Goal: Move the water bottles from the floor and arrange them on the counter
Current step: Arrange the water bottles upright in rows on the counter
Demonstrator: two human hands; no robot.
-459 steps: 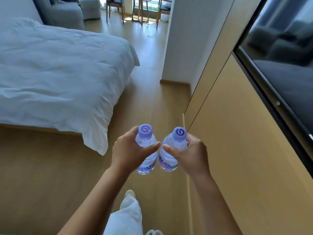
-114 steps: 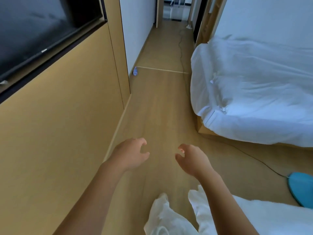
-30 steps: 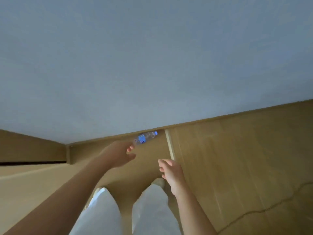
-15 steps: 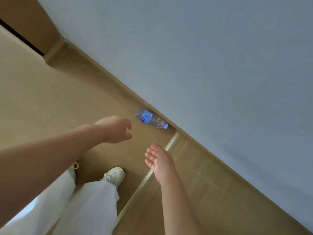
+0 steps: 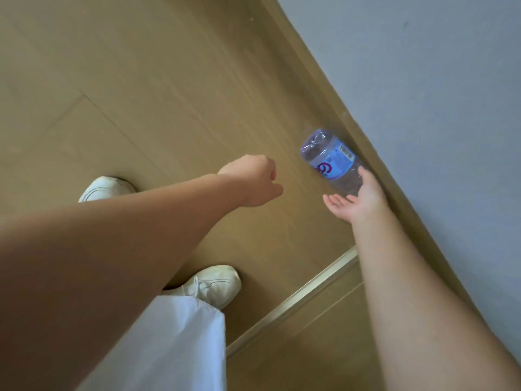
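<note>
A clear water bottle (image 5: 328, 160) with a blue label lies on its side on the wooden floor, right against the baseboard. Its base points up-left; its cap end is hidden behind my right hand (image 5: 358, 201). That hand lies palm-up beside the bottle with straight fingers, its thumb touching the bottle's clear part. My left hand (image 5: 253, 179) hovers a short way left of the bottle, fingers loosely curled, holding nothing.
A grey-white wall (image 5: 423, 80) and its wooden baseboard (image 5: 318, 71) run diagonally at the right. A metal threshold strip (image 5: 296, 300) crosses the floor below the bottle. My white shoes (image 5: 214, 286) and white trouser leg fill the lower left.
I have come closer to the bottle. My right hand has reached forward and its thumb now touches the bottle. My left hand stays short of it.
</note>
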